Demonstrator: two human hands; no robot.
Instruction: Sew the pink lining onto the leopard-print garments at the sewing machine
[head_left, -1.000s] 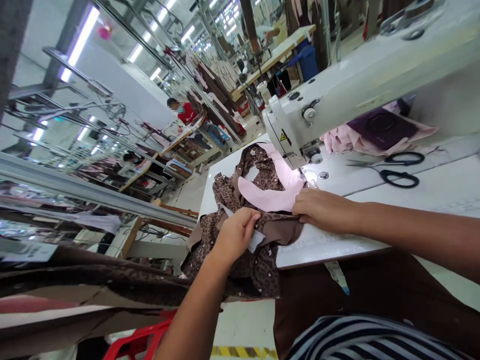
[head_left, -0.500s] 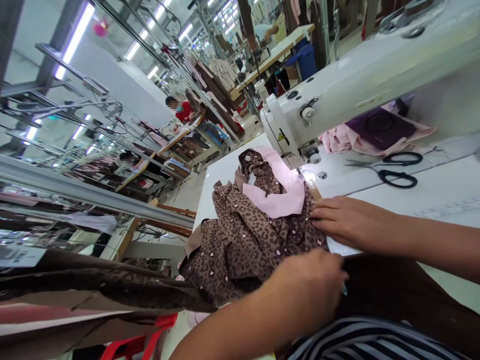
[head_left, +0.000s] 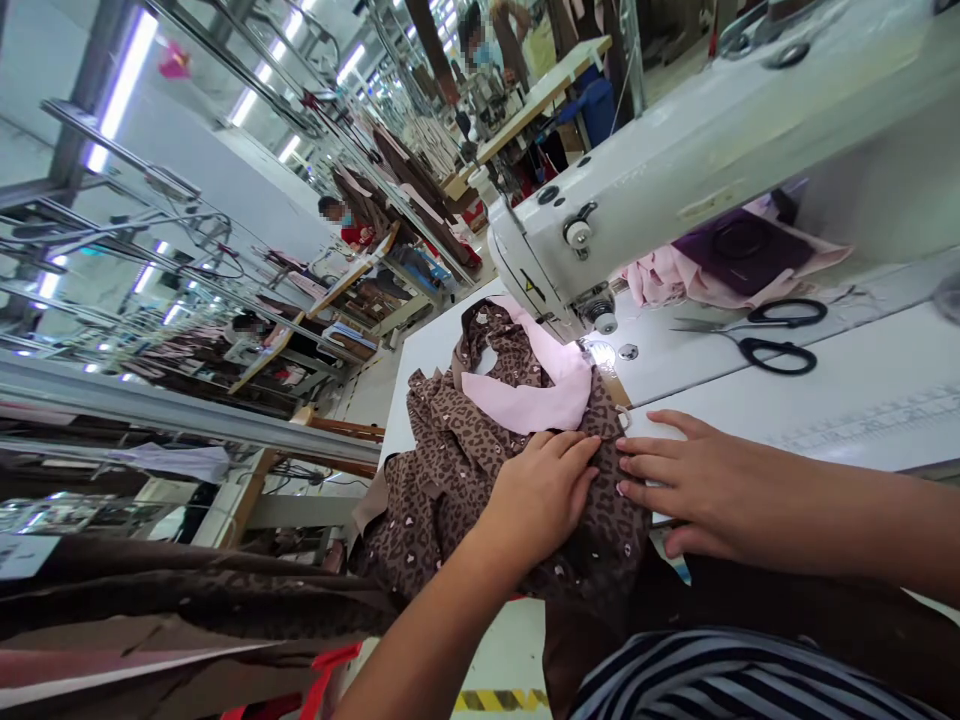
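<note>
A brown leopard-print garment (head_left: 442, 490) lies bunched on the white sewing table, with a curved pink fabric piece (head_left: 525, 400) on top. The pink piece reaches under the needle area of the sewing machine (head_left: 555, 260). My left hand (head_left: 536, 490) rests on the print cloth just below the pink piece, fingers slightly bent, thumb apart. Across from it, my right hand (head_left: 697, 485) lies with spread fingers, its fingertips touching the cloth's right edge. Both hands are open. What lies under my left palm is hidden.
Black-handled scissors (head_left: 780, 335) lie open on the table right of the needle. Behind them, a dark purple object (head_left: 742, 250) sits on pink cloth (head_left: 652, 275). Brown fabric (head_left: 187, 590) hangs at lower left near a red stool (head_left: 322, 680). Other people work at distant tables.
My left hand has moved from near my lap up and forward onto the print cloth. My right hand's fingers have spread at the cloth's edge. The view has shifted slightly.
</note>
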